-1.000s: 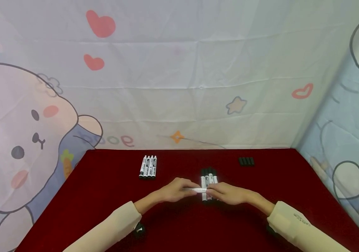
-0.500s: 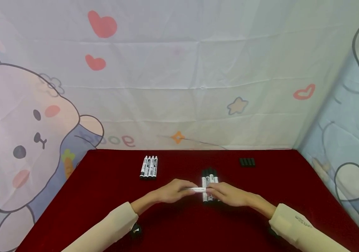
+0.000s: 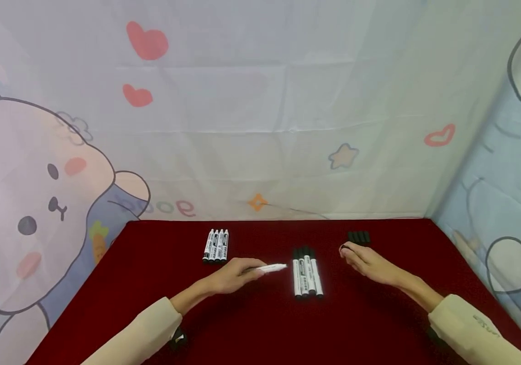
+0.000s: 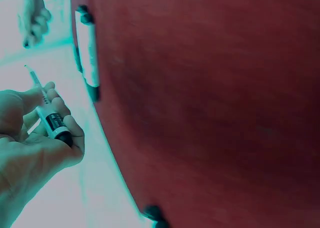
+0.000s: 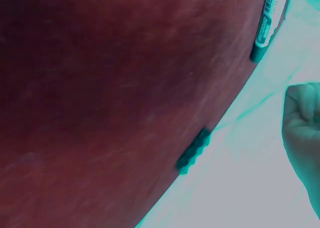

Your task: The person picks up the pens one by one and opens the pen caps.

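My left hand [image 3: 234, 275] grips a white marker [image 3: 271, 267] whose uncapped tip points right. In the left wrist view the fingers curl round this marker [image 4: 54, 120], its black end against the palm. My right hand [image 3: 372, 263] is raised to the right, with a small dark marker cap [image 3: 343, 247] mostly hidden in its fingertips. Between the hands lies a row of capped white markers [image 3: 306, 276] on the red cloth. Just beyond the right hand is a row of black caps [image 3: 358, 236]. The right wrist view shows that hand [image 5: 305, 128] only partly.
A row of uncapped white markers [image 3: 215, 246] lies at the back left of the red tablecloth [image 3: 260, 324]. Behind the table hangs a pale printed curtain [image 3: 242, 101]. A dark object [image 3: 178, 337] shows under the left sleeve.
The hands have parted. My left hand has moved left with the marker, its tip now bare. My right hand has moved right and away from me, taking the cap toward the cap row.
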Demonstrator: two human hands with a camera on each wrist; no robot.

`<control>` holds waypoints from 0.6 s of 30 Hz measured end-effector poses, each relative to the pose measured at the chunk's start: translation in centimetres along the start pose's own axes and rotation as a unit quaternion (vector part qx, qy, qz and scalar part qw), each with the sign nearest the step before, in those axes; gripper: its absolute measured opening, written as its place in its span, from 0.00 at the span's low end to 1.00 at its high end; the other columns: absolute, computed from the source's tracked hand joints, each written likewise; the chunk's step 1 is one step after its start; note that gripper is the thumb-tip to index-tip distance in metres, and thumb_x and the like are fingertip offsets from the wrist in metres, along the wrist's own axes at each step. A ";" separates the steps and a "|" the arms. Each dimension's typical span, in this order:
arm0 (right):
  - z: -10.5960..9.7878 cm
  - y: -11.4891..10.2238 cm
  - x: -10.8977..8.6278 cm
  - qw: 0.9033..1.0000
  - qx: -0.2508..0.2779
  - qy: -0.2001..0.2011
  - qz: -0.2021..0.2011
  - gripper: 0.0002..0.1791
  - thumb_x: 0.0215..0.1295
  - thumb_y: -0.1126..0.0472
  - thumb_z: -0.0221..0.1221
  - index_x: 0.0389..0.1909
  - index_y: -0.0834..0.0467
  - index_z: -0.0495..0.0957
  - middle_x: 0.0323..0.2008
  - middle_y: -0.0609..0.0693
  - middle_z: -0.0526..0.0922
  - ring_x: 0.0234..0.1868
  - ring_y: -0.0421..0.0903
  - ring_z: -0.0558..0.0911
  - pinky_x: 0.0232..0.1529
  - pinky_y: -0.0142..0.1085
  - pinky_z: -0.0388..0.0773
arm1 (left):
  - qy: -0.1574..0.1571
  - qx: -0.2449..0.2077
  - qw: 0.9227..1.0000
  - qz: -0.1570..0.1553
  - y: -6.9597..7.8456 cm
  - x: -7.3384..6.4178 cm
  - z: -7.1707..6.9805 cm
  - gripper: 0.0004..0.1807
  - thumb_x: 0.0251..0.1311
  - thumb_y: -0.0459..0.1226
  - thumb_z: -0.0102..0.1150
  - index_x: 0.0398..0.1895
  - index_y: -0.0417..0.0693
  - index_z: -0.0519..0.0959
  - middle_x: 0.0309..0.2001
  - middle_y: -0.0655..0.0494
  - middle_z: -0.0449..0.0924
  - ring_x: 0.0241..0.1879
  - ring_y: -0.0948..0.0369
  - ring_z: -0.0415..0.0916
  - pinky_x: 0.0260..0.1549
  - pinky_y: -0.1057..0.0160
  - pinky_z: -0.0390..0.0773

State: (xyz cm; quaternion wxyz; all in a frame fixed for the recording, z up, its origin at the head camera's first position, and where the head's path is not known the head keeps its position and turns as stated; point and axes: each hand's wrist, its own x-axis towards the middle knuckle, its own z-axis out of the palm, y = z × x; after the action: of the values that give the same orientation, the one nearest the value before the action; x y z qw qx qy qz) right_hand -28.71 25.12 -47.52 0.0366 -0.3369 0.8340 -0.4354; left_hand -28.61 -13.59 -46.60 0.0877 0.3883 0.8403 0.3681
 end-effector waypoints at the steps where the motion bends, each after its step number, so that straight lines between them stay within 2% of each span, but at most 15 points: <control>1: -0.2 0.0 0.0 1.000 -0.011 -0.013 0.009 0.12 0.85 0.63 0.39 0.44 0.65 0.69 0.29 0.49 0.69 0.26 0.33 0.67 0.23 0.29 0.69 | -0.003 0.001 1.000 0.013 0.2 0.2 0.1 0.15 0.77 0.36 0.52 0.57 0.38 0.81 0.42 0.42 0.84 0.39 0.68 0.74 0.42 0.69 0.78; 3: 0.0 -0.2 0.2 0.998 -0.020 -0.045 0.026 0.14 0.85 0.60 0.39 0.47 0.64 0.70 0.32 0.50 0.71 0.29 0.35 0.69 0.27 0.30 0.71 | -0.003 0.007 0.999 0.034 0.7 0.7 0.4 0.14 0.76 0.36 0.53 0.56 0.38 0.81 0.43 0.43 0.84 0.39 0.69 0.73 0.42 0.69 0.78; 4: 0.3 -0.4 0.5 0.998 -0.021 -0.056 0.035 0.14 0.85 0.59 0.39 0.49 0.63 0.71 0.34 0.51 0.72 0.30 0.36 0.70 0.29 0.30 0.72 | -0.004 0.011 0.999 0.034 0.8 0.8 0.5 0.14 0.75 0.36 0.54 0.56 0.39 0.82 0.42 0.44 0.84 0.38 0.69 0.72 0.41 0.70 0.77; 6: 0.9 -0.9 0.7 0.996 -0.018 -0.076 0.049 0.15 0.85 0.59 0.39 0.51 0.63 0.71 0.35 0.51 0.73 0.32 0.37 0.70 0.32 0.30 0.72 | -0.008 0.010 1.000 0.023 0.8 0.8 0.9 0.14 0.74 0.36 0.56 0.55 0.39 0.83 0.40 0.47 0.82 0.36 0.70 0.69 0.39 0.71 0.74; 9: 1.2 -1.4 0.6 0.992 -0.026 -0.106 0.062 0.17 0.85 0.59 0.38 0.56 0.63 0.72 0.42 0.56 0.77 0.38 0.41 0.73 0.37 0.31 0.74 | -0.014 -0.002 1.000 0.000 0.7 0.5 1.4 0.14 0.74 0.35 0.56 0.57 0.40 0.82 0.39 0.49 0.79 0.34 0.69 0.66 0.36 0.72 0.71; 12: 1.4 -1.5 0.7 0.991 -0.054 -0.114 0.054 0.19 0.84 0.59 0.40 0.60 0.64 0.73 0.51 0.59 0.81 0.46 0.47 0.79 0.46 0.34 0.79 | -0.014 -0.017 0.999 -0.031 0.7 0.4 1.5 0.15 0.74 0.35 0.55 0.59 0.42 0.81 0.41 0.51 0.78 0.35 0.68 0.66 0.35 0.71 0.69; 15: 1.5 -1.6 0.7 0.989 -0.086 -0.112 0.038 0.20 0.83 0.56 0.44 0.62 0.64 0.74 0.59 0.59 0.81 0.58 0.54 0.80 0.57 0.40 0.81 | -0.012 -0.024 0.999 -0.046 0.7 0.2 1.3 0.16 0.74 0.34 0.55 0.60 0.42 0.80 0.41 0.51 0.78 0.35 0.67 0.67 0.35 0.71 0.70; 18: 1.5 -1.5 0.7 0.988 -0.099 -0.116 0.024 0.20 0.82 0.56 0.47 0.63 0.64 0.75 0.60 0.58 0.81 0.60 0.54 0.80 0.59 0.42 0.80 | -0.020 -0.037 0.998 -0.055 0.8 0.1 0.9 0.16 0.73 0.33 0.55 0.61 0.40 0.79 0.40 0.49 0.79 0.36 0.64 0.73 0.34 0.72 0.73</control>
State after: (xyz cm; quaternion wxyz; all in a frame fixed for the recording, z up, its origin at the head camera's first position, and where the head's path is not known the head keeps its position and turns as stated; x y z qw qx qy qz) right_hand -27.96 23.08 -47.12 0.1103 -0.3669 0.8711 -0.3072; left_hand -27.83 -12.71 -46.64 0.1387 0.3456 0.8442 0.3856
